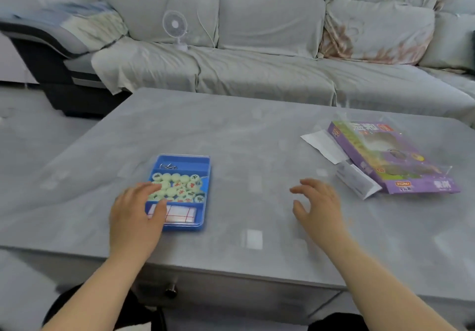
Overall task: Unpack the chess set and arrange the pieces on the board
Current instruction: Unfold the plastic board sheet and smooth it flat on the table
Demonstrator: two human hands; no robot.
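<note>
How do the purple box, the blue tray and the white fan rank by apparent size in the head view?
1. purple box
2. blue tray
3. white fan: smallest here, but it stands far back on the sofa, so its true size against the tray is unsure.

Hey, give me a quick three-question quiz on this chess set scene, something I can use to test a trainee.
1. True or false: the round chess pieces are already set out on the table.
2. Which hand touches the blue tray? A) the left hand B) the right hand C) both
3. Fill in: the purple box lies to the tray's ____ side.

Key
1. False: they lie heaped in the tray's middle compartment.
2. A: the left hand rests on the tray's left side, while the right hand is apart from the tray and holds nothing.
3. Right.
</note>
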